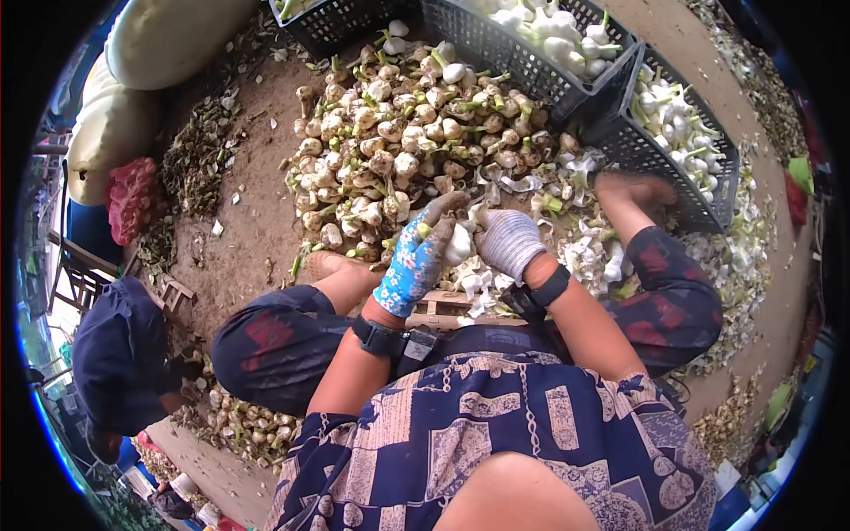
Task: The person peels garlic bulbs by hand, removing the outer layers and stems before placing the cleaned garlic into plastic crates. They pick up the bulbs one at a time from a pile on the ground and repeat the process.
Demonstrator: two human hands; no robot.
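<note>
My left hand, in a blue flowered glove with soiled fingers, is closed around a white garlic bulb. Close against the bulb's other side is my right hand, in a grey-white knit glove, its fingers bent together at the bulb; whether it pinches a bit of skin is too small to make out. Just beyond both hands spreads a large heap of unpeeled, soil-stained garlic with short green stems. Loose white garlic skins lie beside my right hand and beneath the bulb.
Black plastic crates of cleaned garlic stand at the back, with another crate at the right. A red mesh bag and full sacks are at left. Another person sits at lower left near more garlic.
</note>
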